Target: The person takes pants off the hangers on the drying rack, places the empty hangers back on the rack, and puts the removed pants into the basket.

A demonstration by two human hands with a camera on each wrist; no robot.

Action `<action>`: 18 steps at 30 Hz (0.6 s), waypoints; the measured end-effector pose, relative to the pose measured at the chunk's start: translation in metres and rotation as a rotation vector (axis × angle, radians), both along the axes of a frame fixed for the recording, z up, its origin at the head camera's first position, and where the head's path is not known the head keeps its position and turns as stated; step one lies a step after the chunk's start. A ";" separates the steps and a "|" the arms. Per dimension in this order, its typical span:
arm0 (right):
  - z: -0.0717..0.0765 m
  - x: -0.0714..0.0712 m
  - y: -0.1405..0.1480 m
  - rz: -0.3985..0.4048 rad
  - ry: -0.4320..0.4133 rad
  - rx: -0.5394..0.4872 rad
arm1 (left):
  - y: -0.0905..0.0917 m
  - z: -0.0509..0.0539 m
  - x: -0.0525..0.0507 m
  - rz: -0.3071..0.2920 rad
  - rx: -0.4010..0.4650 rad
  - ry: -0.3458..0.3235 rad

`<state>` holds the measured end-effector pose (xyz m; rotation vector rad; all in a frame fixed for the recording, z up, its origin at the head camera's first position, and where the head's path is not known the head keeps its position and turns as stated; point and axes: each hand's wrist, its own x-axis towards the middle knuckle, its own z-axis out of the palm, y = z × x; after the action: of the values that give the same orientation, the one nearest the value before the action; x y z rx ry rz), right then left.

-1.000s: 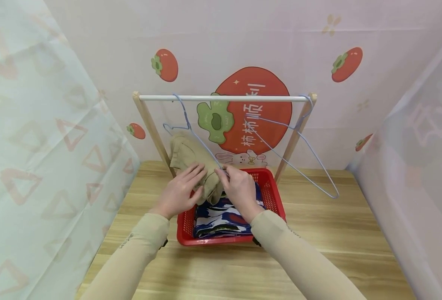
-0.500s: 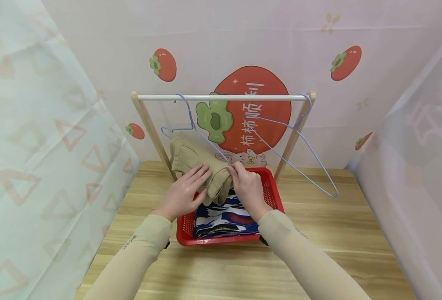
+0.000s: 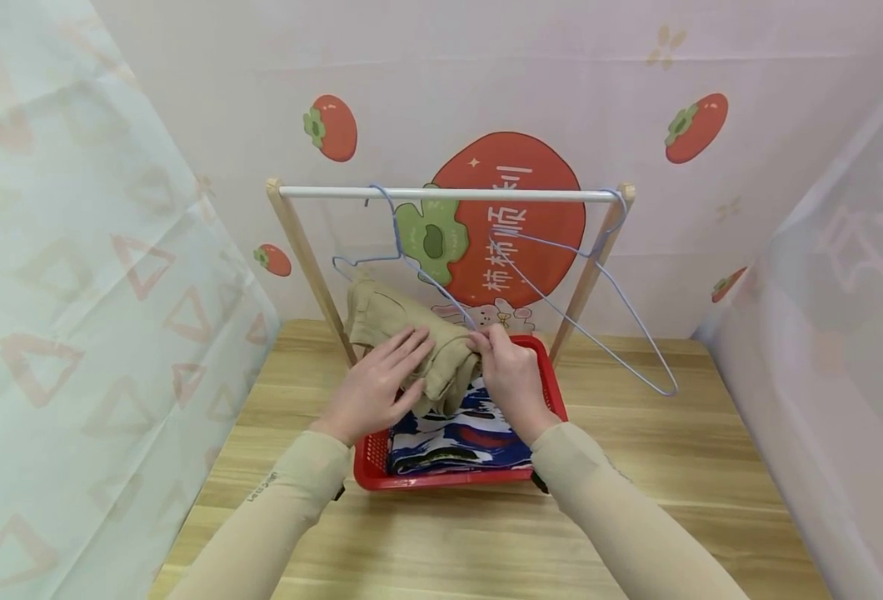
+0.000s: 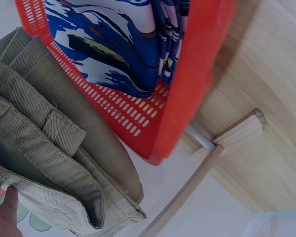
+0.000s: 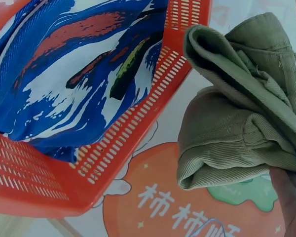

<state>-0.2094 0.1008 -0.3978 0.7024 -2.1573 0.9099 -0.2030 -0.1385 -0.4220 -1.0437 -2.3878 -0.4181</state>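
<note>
Khaki trousers, folded in a bundle, hang on a blue wire hanger hooked over the rod; a belt loop shows in the left wrist view. My left hand rests on the trousers with its fingers straight, the thumb apart. My right hand pinches the right edge of the trousers together with the hanger's lower right end. Beneath both hands is a red basket holding a folded blue, white and red patterned cloth. The bundle covers much of the hanger's lower part.
A white rod spans two wooden posts behind the basket. Another blue hanger hangs bare at its right end. The wooden table is bounded by a printed back wall and side sheets.
Both hands have shifted rightward with the trousers. The hanger's hook has slid right along the rod, and its right arm points more sideways.
</note>
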 end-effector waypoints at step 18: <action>0.005 0.010 0.019 -0.060 0.100 -0.190 | 0.023 0.009 0.005 -0.048 0.022 0.070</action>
<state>-0.1990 0.1201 -0.3932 0.5739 -1.9636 1.0106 -0.1982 -0.1156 -0.4127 -1.0892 -2.2950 -0.4170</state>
